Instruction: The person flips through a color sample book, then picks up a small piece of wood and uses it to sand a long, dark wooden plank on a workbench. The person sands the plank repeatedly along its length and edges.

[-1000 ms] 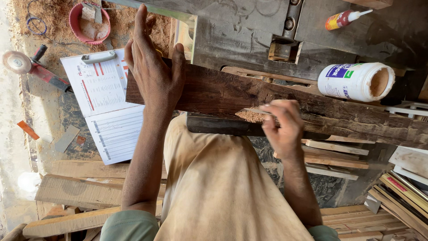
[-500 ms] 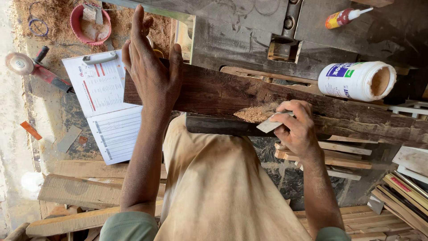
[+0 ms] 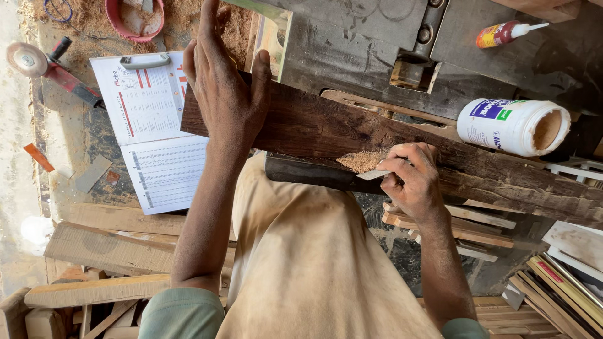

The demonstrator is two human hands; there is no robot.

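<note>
Seen from the head camera looking down, a dark, rough plank (image 3: 352,135) lies across the person's lap and a dark table (image 3: 377,44). The left hand (image 3: 223,85) lies flat on the plank's left end, fingers (image 3: 204,31) straight and close together, reaching past its far edge, the thumb spread apart along the top face. The right hand (image 3: 411,179) is at the plank's near edge, its fingers curled and pinching a thin, pale scraper (image 3: 374,174), whose tip pokes out left of the fingertips. Just beyond that tip, touching it, a small heap of sawdust (image 3: 363,161) sits on the plank. Right of the right-hand fingers, and beyond them, a white jar (image 3: 512,125) lies on its side, its open mouth facing right. Farther off, a small glue bottle (image 3: 505,34) lies on the table. Left of the left-hand fingers, an open booklet (image 3: 151,125) with printed tables rests on the floor; beyond it lie an angle grinder (image 3: 44,69) and a red bowl (image 3: 132,16) in sawdust. Below the right wrist, pale wood strips (image 3: 465,226) are stacked.
</note>
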